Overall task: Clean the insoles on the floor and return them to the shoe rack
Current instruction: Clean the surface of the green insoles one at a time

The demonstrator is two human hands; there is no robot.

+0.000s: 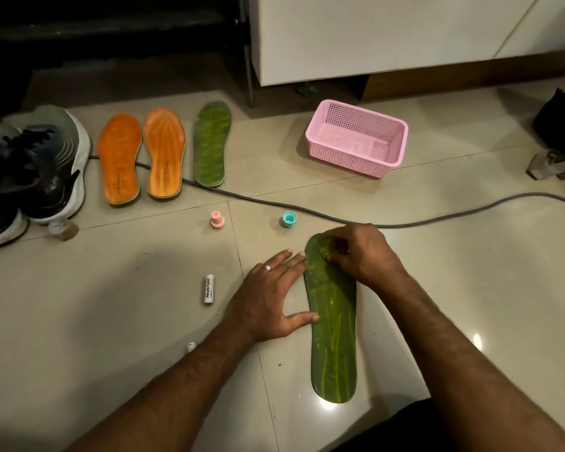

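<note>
- Green insole (333, 337) lies flat on the floor (111, 321), toe end away from the person.
- Left hand (268, 298) spread flat, fingertips and thumb pressing the insole's left edge.
- Right hand (356, 252) curled at the toe, pinching something small I can't make out.
- Three more insoles (163, 151) lined up beside the shoes (36, 171).

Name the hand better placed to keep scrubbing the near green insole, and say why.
Right. The right hand is already curled on the green insole at its far end, while the left hand lies flat, bracing its left edge.
</note>
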